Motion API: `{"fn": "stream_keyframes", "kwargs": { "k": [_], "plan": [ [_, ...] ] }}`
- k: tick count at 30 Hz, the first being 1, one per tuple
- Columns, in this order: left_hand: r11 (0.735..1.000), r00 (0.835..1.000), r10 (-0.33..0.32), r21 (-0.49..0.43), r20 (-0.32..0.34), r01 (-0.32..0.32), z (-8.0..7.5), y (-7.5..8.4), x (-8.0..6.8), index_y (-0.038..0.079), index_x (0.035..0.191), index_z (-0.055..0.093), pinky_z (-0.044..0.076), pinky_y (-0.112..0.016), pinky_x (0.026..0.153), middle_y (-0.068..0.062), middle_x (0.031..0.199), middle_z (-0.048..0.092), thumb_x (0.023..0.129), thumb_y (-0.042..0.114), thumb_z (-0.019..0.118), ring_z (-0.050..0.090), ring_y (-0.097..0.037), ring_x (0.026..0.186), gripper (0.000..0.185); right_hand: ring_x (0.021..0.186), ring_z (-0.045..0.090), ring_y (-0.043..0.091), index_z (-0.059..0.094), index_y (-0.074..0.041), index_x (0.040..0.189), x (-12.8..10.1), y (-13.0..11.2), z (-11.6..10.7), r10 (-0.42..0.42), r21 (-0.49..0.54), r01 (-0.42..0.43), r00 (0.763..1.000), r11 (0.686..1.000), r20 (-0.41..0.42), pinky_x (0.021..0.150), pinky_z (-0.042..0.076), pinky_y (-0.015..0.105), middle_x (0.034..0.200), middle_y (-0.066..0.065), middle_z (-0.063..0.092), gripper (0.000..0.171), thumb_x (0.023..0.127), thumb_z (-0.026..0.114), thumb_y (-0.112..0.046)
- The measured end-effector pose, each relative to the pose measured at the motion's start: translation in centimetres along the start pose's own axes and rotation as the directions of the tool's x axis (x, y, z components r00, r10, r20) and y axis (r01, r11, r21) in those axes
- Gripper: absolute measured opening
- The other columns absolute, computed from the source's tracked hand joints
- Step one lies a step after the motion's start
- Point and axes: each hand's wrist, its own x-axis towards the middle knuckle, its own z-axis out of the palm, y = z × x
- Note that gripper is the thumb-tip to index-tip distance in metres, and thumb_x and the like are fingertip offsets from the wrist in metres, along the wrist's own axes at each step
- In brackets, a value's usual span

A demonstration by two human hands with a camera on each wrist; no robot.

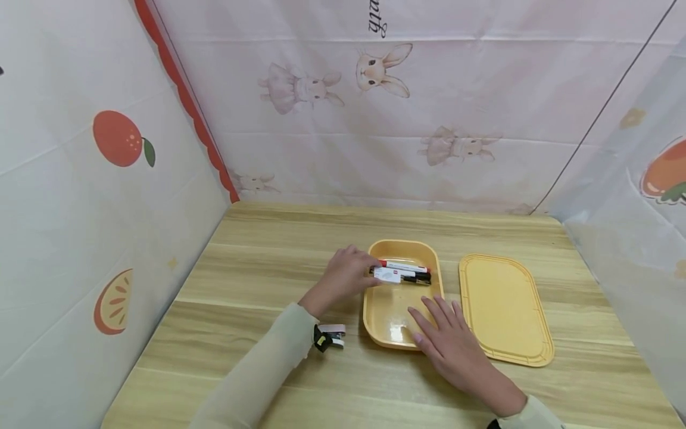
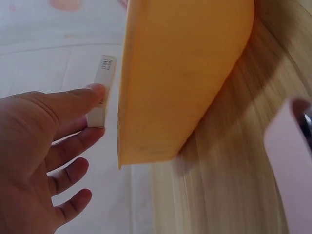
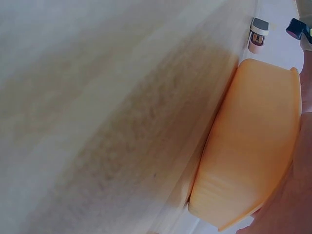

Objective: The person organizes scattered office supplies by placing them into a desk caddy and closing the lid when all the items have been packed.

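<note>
White block (image 1: 388, 274) is pinched in the left grip (image 1: 347, 274) over the yellow box (image 1: 387, 311) (right grip (image 1: 452, 345) spread wide).

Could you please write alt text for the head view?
A person's left hand pinches a small white block over markers in a yellow box; the right hand is at the box's right edge. A stapler lies left of the box, a yellow lid right.

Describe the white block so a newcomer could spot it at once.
On the wooden table, find the open yellow box. In the head view, near the box's left edge, the left hand pinches the white block. It is short, broad and rectangular, unlike the long, thin pens beside it.
</note>
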Motion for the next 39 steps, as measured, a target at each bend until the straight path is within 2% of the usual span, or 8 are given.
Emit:
{"fn": "stream_keyframes", "kwargs": {
  "k": [3,9,17,20,25,31,39],
  "plan": [
    [0.999,1.0,0.028,0.021,0.013,-0.029,0.2,0.5,0.3,0.028,0.121,0.073,0.039,-0.033,0.086,0.011,0.123,0.071,0.089,0.042,0.076,0.048,-0.013,0.096,0.035,0.151,0.023,0.04,0.047,-0.026,0.152,0.0,0.0,0.0,0.005,0.005,-0.005,1.0,1.0,0.003,0.123,0.004,0.058,0.16,0.013,0.036,0.048,0.107,0.044,-0.043],
    [0.988,0.997,0.073,0.133,0.025,-0.075,0.5,1.1,0.7,0.029,0.11,0.076,0.032,-0.033,0.084,0.013,0.11,0.074,0.086,0.043,0.079,0.045,-0.013,0.09,0.028,0.151,0.023,0.04,0.048,-0.026,0.151,0.1,0.1,-0.1,0.006,0.001,-0.006,1.0,1.0,0.009,0.122,0.008,0.061,0.16,0.014,0.037,0.048,0.107,0.044,-0.043],
    [0.95,0.993,0.105,0.29,0.059,-0.118,0.9,1.7,1.1,0.028,0.093,0.078,0.03,-0.032,0.08,0.014,0.086,0.07,0.085,0.042,0.079,0.042,-0.015,0.085,0.016,0.151,0.022,0.039,0.049,-0.026,0.151,0.2,0.1,-0.3,0.009,0.002,-0.009,1.0,1.0,0.014,0.119,0.012,0.064,0.159,0.013,0.037,0.048,0.107,0.044,-0.044],
    [0.939,0.991,0.118,0.318,0.062,-0.132,1.1,1.9,1.1,0.028,0.089,0.078,0.031,-0.032,0.079,0.014,0.083,0.069,0.085,0.04,0.08,0.043,-0.015,0.084,0.013,0.151,0.023,0.039,0.049,-0.026,0.151,0.2,0.1,-0.2,0.01,0.006,-0.01,1.0,1.0,0.015,0.119,0.013,0.064,0.159,0.013,0.038,0.048,0.107,0.043,-0.044],
    [0.919,0.989,0.134,0.365,0.068,-0.15,1.4,2.0,0.9,0.028,0.084,0.076,0.034,-0.033,0.081,0.014,0.08,0.07,0.083,0.038,0.081,0.048,-0.015,0.088,0.011,0.151,0.023,0.04,0.049,-0.026,0.15,0.2,0.1,-0.2,0.013,0.016,-0.013,1.0,1.0,0.015,0.119,0.012,0.063,0.159,0.013,0.038,0.048,0.107,0.044,-0.044],
    [0.895,0.988,0.124,0.42,0.089,-0.15,1.6,2.4,1.0,0.028,0.079,0.071,0.033,-0.033,0.083,0.014,0.077,0.071,0.084,0.032,0.078,0.052,-0.015,0.093,0.009,0.151,0.023,0.04,0.05,-0.025,0.15,0.2,0.0,-0.2,0.008,0.012,-0.009,1.0,1.0,0.007,0.12,0.009,0.062,0.158,0.014,0.039,0.047,0.107,0.044,-0.044],
    [0.84,0.987,0.085,0.522,0.137,-0.145,1.8,3.4,1.2,0.03,0.086,0.075,0.031,-0.035,0.083,0.012,0.085,0.075,0.091,0.022,0.07,0.051,-0.017,0.09,0.01,0.15,0.026,0.039,0.05,-0.025,0.15,0.1,0.0,-0.2,-0.005,0.008,0.005,1.0,1.0,-0.01,0.124,0.002,0.055,0.157,0.014,0.04,0.047,0.107,0.045,-0.042]
  ]
}}
